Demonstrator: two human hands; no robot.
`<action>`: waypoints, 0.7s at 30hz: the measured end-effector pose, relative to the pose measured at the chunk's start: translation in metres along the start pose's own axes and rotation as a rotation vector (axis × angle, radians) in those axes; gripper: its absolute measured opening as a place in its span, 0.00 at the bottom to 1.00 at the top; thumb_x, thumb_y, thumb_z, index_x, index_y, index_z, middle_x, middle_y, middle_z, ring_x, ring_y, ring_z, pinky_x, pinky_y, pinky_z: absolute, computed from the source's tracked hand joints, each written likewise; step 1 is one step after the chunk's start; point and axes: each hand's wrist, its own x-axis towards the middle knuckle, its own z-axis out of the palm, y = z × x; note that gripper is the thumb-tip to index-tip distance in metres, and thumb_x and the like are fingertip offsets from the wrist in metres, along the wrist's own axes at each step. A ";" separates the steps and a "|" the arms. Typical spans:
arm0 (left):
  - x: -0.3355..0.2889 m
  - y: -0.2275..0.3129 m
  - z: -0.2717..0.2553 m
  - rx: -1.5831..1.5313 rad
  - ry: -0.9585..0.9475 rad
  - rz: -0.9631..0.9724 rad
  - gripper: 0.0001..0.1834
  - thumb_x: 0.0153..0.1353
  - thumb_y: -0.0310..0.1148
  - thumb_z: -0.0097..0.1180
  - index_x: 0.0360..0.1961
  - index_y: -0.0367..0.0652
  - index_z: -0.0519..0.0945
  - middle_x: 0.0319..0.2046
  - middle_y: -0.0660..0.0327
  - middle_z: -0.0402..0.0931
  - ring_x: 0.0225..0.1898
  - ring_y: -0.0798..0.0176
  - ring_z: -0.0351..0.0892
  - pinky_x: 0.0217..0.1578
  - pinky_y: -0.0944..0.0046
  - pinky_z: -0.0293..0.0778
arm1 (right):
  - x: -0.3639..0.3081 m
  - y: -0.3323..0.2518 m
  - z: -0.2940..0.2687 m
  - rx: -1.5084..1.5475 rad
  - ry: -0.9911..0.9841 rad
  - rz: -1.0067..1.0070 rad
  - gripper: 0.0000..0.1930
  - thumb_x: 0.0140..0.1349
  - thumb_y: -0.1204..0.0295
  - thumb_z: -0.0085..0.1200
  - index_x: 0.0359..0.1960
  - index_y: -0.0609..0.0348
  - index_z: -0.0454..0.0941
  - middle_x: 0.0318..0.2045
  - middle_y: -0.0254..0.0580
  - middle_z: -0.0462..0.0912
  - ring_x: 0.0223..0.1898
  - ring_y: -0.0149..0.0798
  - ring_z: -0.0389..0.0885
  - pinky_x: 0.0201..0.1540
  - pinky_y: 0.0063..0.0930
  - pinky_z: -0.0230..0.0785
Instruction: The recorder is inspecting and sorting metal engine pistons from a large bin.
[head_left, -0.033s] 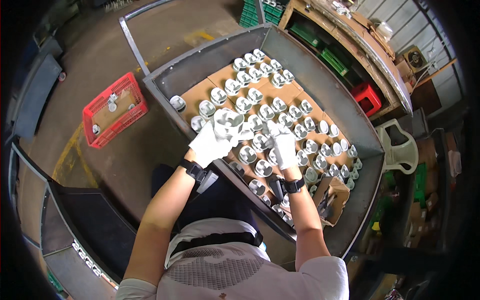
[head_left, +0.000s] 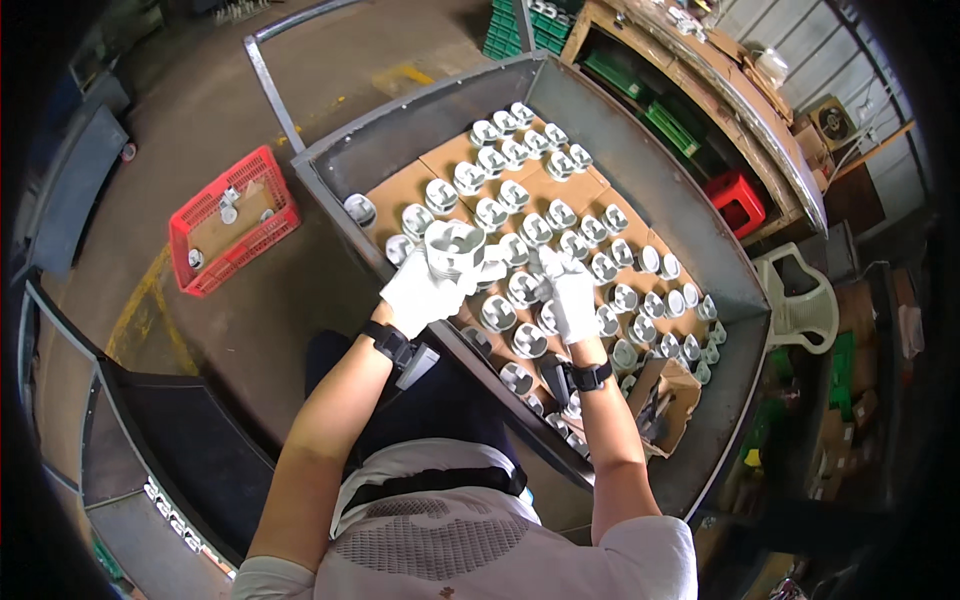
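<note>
My left hand (head_left: 425,295), in a white glove, is wrapped round a silvery metal piston (head_left: 456,247) and holds it up over the near left edge of the metal bin. The piston's hollow, ribbed end faces up. To its right, my gloved right hand (head_left: 572,300) hovers over the bin with its fingers drawn together. Whatever those fingers hold, if anything, is hidden or too small to name. Below and around both hands, many like pistons (head_left: 529,340) stand in loose rows on brown cardboard (head_left: 575,190) lining the bin.
The grey metal bin (head_left: 665,165) has raised walls. A torn cardboard box (head_left: 683,400) with dark tools sits in its near right corner. On the floor at left lies a red plastic basket (head_left: 235,250) with a few pistons. A white plastic chair (head_left: 815,300) stands at right.
The whole view has shifted very slightly. My right hand's fingers have moved a little, while my left hand still holds the piston in much the same place.
</note>
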 end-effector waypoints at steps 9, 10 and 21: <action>-0.011 -0.004 -0.015 0.082 0.271 -0.041 0.12 0.64 0.31 0.53 0.49 0.43 0.76 0.37 0.64 0.78 0.37 0.66 0.78 0.36 0.65 0.74 | -0.004 -0.026 -0.008 0.168 -0.074 0.217 0.14 0.72 0.69 0.44 0.49 0.63 0.80 0.42 0.46 0.83 0.44 0.42 0.79 0.49 0.34 0.70; -0.010 0.000 -0.017 -0.182 0.255 -0.170 0.13 0.66 0.36 0.52 0.48 0.43 0.76 0.34 0.66 0.75 0.32 0.68 0.75 0.31 0.67 0.72 | -0.005 -0.036 -0.011 0.187 -0.095 0.212 0.14 0.71 0.70 0.44 0.49 0.63 0.80 0.43 0.48 0.83 0.45 0.44 0.79 0.49 0.35 0.70; -0.024 -0.024 -0.020 -1.423 0.442 -0.546 0.14 0.66 0.45 0.54 0.43 0.48 0.75 0.28 0.68 0.70 0.25 0.69 0.73 0.24 0.70 0.71 | -0.003 -0.044 -0.013 0.090 -0.101 0.044 0.12 0.69 0.71 0.46 0.46 0.61 0.81 0.40 0.47 0.82 0.42 0.46 0.79 0.47 0.35 0.71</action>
